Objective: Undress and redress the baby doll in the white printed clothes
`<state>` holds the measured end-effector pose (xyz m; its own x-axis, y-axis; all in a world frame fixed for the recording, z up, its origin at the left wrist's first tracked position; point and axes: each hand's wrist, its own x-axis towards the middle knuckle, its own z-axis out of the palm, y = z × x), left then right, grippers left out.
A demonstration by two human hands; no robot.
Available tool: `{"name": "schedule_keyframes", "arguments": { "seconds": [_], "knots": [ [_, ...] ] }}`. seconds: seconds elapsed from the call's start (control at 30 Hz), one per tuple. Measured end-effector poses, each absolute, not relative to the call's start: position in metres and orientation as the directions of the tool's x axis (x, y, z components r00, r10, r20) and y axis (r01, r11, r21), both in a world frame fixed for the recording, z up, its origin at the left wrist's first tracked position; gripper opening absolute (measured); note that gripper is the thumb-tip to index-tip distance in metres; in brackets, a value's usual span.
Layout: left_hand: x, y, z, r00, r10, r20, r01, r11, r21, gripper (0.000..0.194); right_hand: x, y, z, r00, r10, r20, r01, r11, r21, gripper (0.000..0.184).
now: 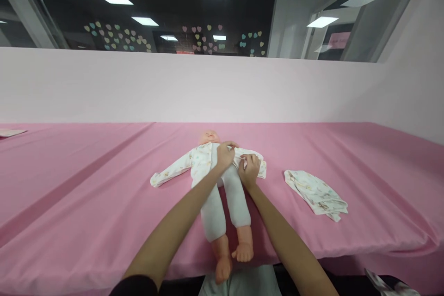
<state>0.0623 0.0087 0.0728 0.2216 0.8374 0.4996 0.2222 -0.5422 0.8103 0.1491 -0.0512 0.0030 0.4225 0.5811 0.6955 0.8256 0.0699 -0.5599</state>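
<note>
A baby doll [214,215] lies on its back, head away from me and bare feet toward me, with a white cloth body and legs. A white baby shirt [201,162] with a small print is partly on it. One sleeve [173,173] stretches out to the left; the other side lies bunched on the right. My left hand [226,154] is closed on the shirt at the doll's chest and shoulder. Beside it, my right hand [250,169] has its fingers curled on the shirt's right side, near the sleeve. The fingertips and the doll's arm there are partly hidden.
A folded printed baby garment [317,194] lies to the right on the pink sheet [104,222]. Another pale flat item [12,132] sits at the far left edge. Behind the sheet rises a white wall [187,88] with a dark window [156,9] above.
</note>
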Motion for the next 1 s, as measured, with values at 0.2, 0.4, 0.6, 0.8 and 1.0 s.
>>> {"name": "schedule_keyframes", "arguments": {
  "seconds": [0.2, 0.4, 0.6, 0.8, 1.0],
  "knots": [
    [0.004, 0.057, 0.110, -0.035, 0.854, 0.519, 0.381, -0.469, 0.797, 0.035, 0.139, -0.052, 0.008, 0.189, 0.688, 0.700, 0.740, 0.369, -0.562, 0.032],
    [-0.019, 0.059, 0.090, 0.053, 0.960, 0.274, 0.495, -0.264, 0.828, 0.027, 0.129, -0.053, 0.016, 0.078, 0.573, 0.816, 0.814, 0.436, -0.385, 0.029],
    [-0.017, 0.055, 0.103, 0.169, 0.985, 0.041, 0.460, -0.116, 0.880, 0.012, 0.111, -0.062, 0.026, -0.021, 0.464, 0.885, 0.873, 0.440, -0.211, 0.031],
    [-0.010, 0.054, 0.120, 0.322, 0.938, -0.128, 0.231, 0.053, 0.972, 0.014, 0.102, -0.070, 0.036, -0.066, 0.466, 0.882, 0.917, 0.378, -0.131, 0.018],
    [-0.011, 0.047, 0.121, 0.492, 0.840, -0.229, 0.068, 0.224, 0.972, 0.017, 0.103, -0.067, 0.035, -0.078, 0.635, 0.769, 0.932, 0.321, -0.170, 0.033]
  ]
}}
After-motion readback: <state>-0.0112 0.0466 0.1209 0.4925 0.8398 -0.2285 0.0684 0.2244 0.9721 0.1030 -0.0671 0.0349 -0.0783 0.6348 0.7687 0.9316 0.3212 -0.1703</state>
